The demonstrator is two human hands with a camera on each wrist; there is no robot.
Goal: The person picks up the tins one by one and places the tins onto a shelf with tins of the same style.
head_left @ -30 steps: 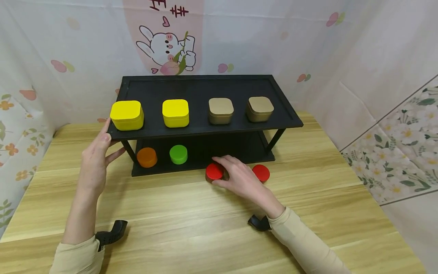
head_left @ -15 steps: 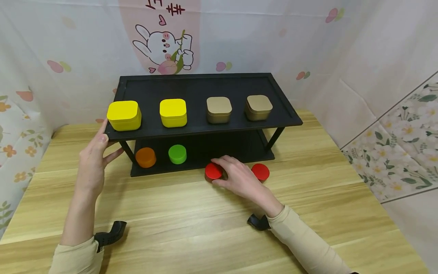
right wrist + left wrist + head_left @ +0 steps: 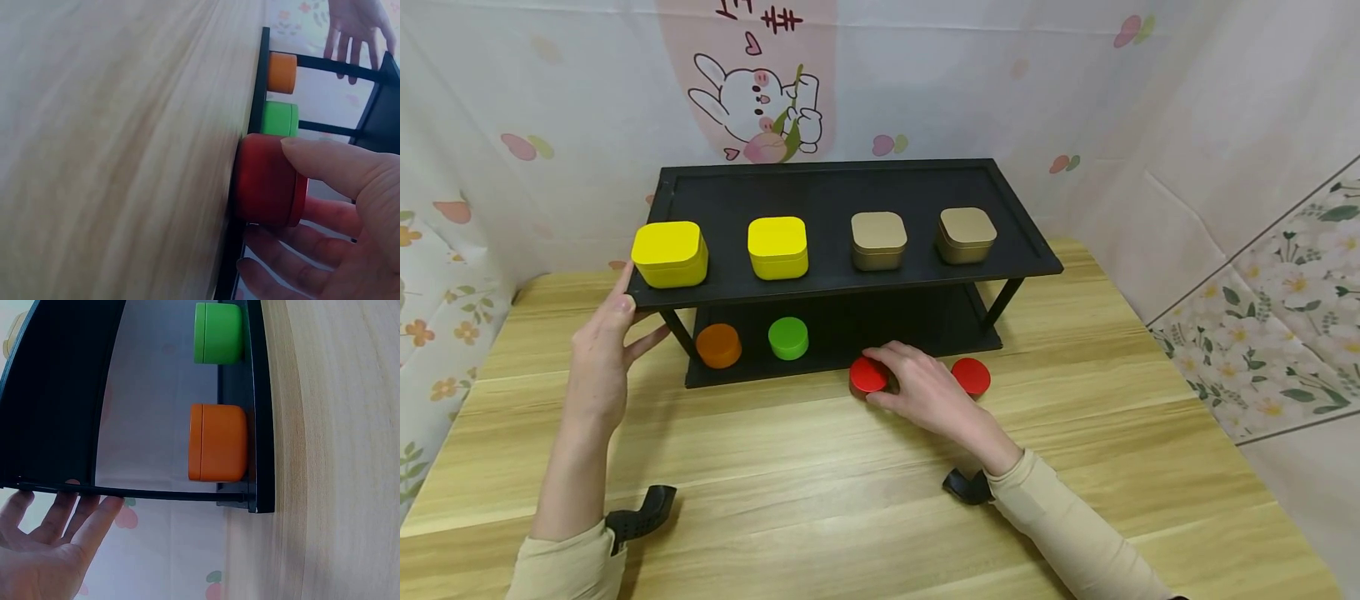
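In the head view, my right hand (image 3: 921, 390) holds a round red tin (image 3: 868, 377) by its sides, at the front edge of the black two-tier rack (image 3: 842, 187). The right wrist view has the thumb on the near side of this red tin (image 3: 265, 181) and the fingers around its far side. My left hand (image 3: 601, 354) is at the rack's left end, thumb by the front corner of the upper shelf. Its extended fingertips touch the rack's side in the left wrist view. A second red tin (image 3: 972, 377) stands on the table behind my right hand, partly hidden.
The upper shelf bears two yellow tins (image 3: 670, 254) (image 3: 777, 248) and two beige tins (image 3: 878, 242) (image 3: 966, 236). On the lower shelf stand an orange tin (image 3: 718, 346) and a green tin (image 3: 788, 338), both left of the held one. A patterned cloth (image 3: 940, 75) hangs behind the rack.
The whole head view shifts slightly to the left. Both hands and the red tin keep their places against the rack.
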